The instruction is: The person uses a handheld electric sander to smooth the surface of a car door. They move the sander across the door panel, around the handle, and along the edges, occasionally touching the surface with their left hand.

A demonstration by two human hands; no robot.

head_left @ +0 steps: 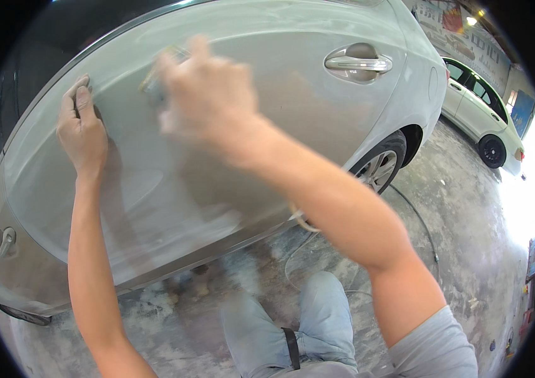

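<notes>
A grey car door [280,82] with a chrome handle [360,63] fills the upper left, its surface dull with whitish, dusty patches. Against the upper part of the panel, below the window edge, rests my left hand [83,135], fingers pointing up and nothing seen in them. Farther right, my right hand [207,94] is over the same panel, smeared by motion. Its fingers are bent round a small block-like piece [152,82] with a yellowish edge, too blurred to name.
The car's rear wheel [379,165] stands right of the door. A hose [428,230] snakes over the stained concrete floor [469,208]. A white car [478,104] is parked at the far right. My legs [324,315] in light jeans are below the door.
</notes>
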